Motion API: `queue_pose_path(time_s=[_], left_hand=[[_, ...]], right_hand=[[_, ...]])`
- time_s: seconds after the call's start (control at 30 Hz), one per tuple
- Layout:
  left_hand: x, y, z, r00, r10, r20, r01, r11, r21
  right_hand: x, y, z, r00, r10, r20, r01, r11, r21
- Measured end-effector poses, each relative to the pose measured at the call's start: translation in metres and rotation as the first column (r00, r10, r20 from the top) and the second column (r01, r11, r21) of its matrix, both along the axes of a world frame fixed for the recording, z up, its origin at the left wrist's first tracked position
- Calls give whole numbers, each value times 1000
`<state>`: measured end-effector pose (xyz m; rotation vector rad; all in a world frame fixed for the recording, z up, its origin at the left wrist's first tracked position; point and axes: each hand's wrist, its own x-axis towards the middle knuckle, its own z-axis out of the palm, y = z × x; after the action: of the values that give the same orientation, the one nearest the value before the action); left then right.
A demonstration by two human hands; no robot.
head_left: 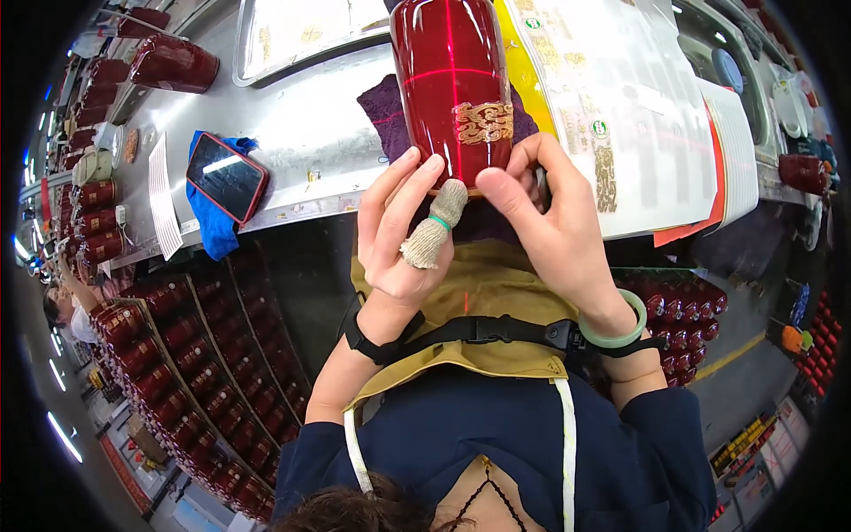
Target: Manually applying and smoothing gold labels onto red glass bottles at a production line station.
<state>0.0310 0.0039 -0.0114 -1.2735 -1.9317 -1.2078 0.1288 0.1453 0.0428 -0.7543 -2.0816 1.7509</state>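
A glossy dark red jar lies on a purple cloth, one end facing me. Gold scrollwork decorates its right side, and thin red light lines cross its surface. My left hand holds the near end from the left, fingertips against the jar. A knitted finger sleeve with a green band covers its thumb, which presses near the jar's edge. From the right, my right hand grips the same end, thumb at the rim and fingers curled beside the jar; some fingertips are hidden.
A phone rests on a blue cloth to the left. Patterned gold decal sheets cover the right side of the metal table. A tray is at the back. More red jars stand left, with racks of jars below.
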Motion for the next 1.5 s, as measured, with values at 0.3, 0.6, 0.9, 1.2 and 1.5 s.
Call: queue_pose_path(time_s=[0.3, 0.6, 0.9, 1.2, 1.5], left_hand=[[2, 1, 0, 1000, 5, 23, -5, 1000, 5], [3, 2, 1, 1000, 11, 3, -11, 1000, 3], [5, 2, 1, 999, 20, 43, -20, 1000, 2], [5, 2, 1, 1000, 19, 4, -19, 1000, -15], [12, 4, 4, 992, 76, -104, -88, 990, -114]], right_hand=[[-1, -5, -3, 999, -29, 40, 27, 999, 42], [4, 4, -1, 1000, 19, -20, -22, 982, -186], [2, 3, -2, 1000, -14, -5, 13, 979, -202], [6, 8, -3, 1000, 7, -7, -8, 979, -202], [9, 11, -4, 999, 29, -20, -33, 978, -206]])
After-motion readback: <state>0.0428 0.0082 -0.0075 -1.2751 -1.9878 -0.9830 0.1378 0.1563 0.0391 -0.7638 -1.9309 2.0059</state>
